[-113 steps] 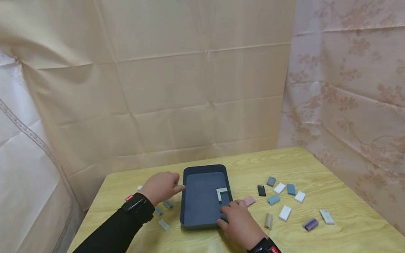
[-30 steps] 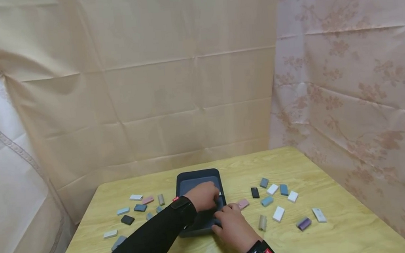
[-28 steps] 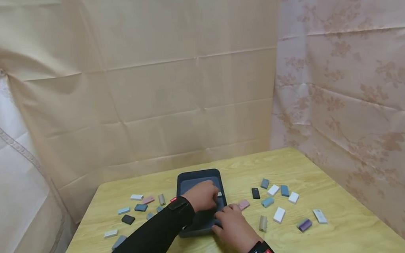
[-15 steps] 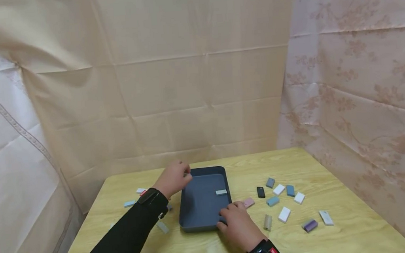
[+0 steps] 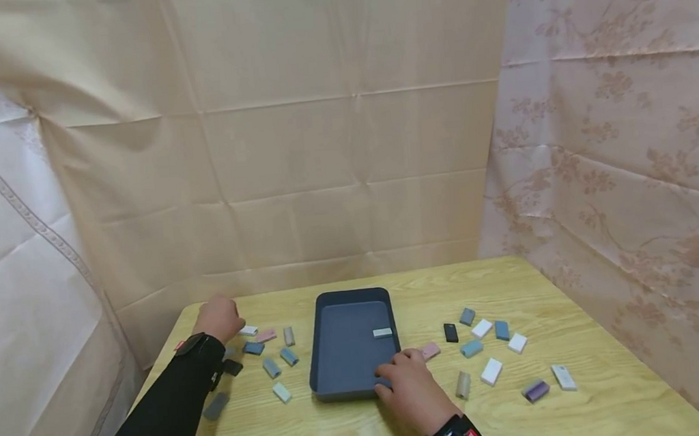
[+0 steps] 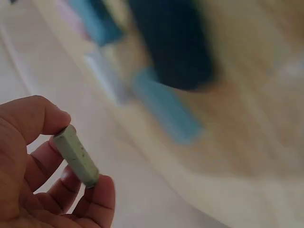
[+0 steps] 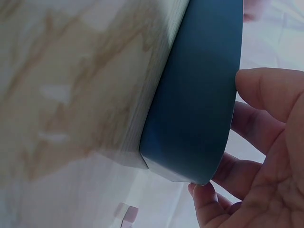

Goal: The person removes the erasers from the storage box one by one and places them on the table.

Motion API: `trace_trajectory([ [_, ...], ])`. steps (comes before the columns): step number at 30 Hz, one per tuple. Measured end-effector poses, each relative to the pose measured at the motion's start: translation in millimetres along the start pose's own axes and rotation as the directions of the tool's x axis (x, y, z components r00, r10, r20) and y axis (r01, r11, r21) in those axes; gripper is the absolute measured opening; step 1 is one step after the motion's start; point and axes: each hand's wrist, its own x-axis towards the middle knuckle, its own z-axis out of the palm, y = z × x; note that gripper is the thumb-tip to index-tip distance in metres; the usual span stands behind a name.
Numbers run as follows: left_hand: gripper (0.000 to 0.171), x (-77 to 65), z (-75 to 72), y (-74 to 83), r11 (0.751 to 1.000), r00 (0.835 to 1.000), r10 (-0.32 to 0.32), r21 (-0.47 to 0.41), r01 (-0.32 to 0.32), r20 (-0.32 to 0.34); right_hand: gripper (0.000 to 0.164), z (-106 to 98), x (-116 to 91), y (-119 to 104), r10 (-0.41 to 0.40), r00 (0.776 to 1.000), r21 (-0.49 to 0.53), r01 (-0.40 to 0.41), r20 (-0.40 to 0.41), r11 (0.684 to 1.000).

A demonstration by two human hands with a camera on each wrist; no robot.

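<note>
My left hand [image 5: 218, 318] is over the table's far left corner, pinching a small pale green block [image 6: 77, 156] between thumb and fingers in the left wrist view. A dark blue-grey tray [image 5: 342, 362] sits mid-table in the head view, with one pale block [image 5: 382, 333] lying crosswise near its right wall. My right hand [image 5: 415, 392] grips the tray's near right corner. In the right wrist view, its thumb [image 7: 256, 85] meets the rim and the other fingers curl behind the tray wall.
Left of the tray lie several loose blocks, including a pink block [image 5: 266, 335] and a black block [image 5: 232, 367]. More are scattered to the right, among them a white block [image 5: 492, 371] and a purple block [image 5: 535, 390]. Cloth hangings [image 5: 294, 140] enclose the table [image 5: 348, 434].
Two pale blocks formed an L in the tray; now one lies there. My left hand has left the tray for the far left, holding a pale green block. The right hand stays put.
</note>
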Motion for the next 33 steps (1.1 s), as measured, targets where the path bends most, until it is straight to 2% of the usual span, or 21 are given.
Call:
trace_trajectory([
  [5, 0.022, -11.5, 7.8, -25.0, 0.997, 0.998, -0.051, 0.066, 0.048, 0.046, 0.023, 0, 0, 0, 0.007, 1.0, 0.007, -0.007, 0.005, 1.0],
  [10, 0.021, -17.6, 12.2, -36.2, 0.997, 0.994, -0.069, 0.023, 0.068, 0.081, 0.023, -1, 1, -1, 0.015, 1.0, 0.008, -0.015, 0.003, 1.0],
  [15, 0.026, -18.7, 15.0, -37.3, 0.997, 0.993, -0.076, -0.014, 0.078, 0.092, 0.023, -1, 0, -2, 0.032, 0.999, 0.011, -0.032, 0.01, 0.999],
  [18, 0.02, -18.0, 15.6, -34.5, 0.997, 0.991, -0.08, 0.009, 0.08, 0.104, 0.023, -1, 0, -2, 0.025, 1.0, 0.007, -0.025, 0.014, 1.0],
  [21, 0.013, -14.3, 16.8, -24.8, 0.997, 0.995, -0.051, 0.056, 0.046, 0.082, 0.023, -1, -1, -3, 0.017, 1.0, -0.002, -0.017, 0.017, 1.0],
  [24, 0.011, -4.7, 13.4, 2.8, 0.998, 0.999, 0.01, 0.054, -0.013, 0.046, 0.023, -2, -1, -3, 0.018, 1.0, -0.003, -0.018, 0.022, 1.0],
  [26, 0.01, 2.7, 9.6, 32.5, 0.995, 0.995, 0.097, 0.014, -0.098, 0.002, 0.023, -2, -1, -3, 0.021, 0.999, -0.002, -0.021, 0.023, 1.0],
  [27, 0.01, 5.8, 6.1, 51.2, 0.988, 0.988, 0.151, -0.018, -0.151, -0.019, 0.023, -3, -1, -3, 0.023, 0.999, -0.001, -0.023, 0.024, 1.0],
  [29, 0.009, 9.6, 0.3, 92.4, 0.961, 0.965, 0.257, -0.094, -0.262, -0.059, 0.023, -3, -1, -3, 0.023, 1.0, 0.0, -0.023, 0.02, 1.0],
  [31, 0.008, 10.9, -0.1, 132.2, 0.916, 0.927, 0.364, -0.144, -0.374, -0.092, 0.023, -3, -1, -2, 0.021, 1.0, 0.0, -0.021, 0.018, 1.0],
  [33, 0.009, 10.4, -0.8, 170.4, 0.879, 0.902, 0.427, -0.204, -0.43, -0.062, 0.023, -1, 0, -2, 0.013, 1.0, -0.002, -0.013, 0.017, 1.0],
])
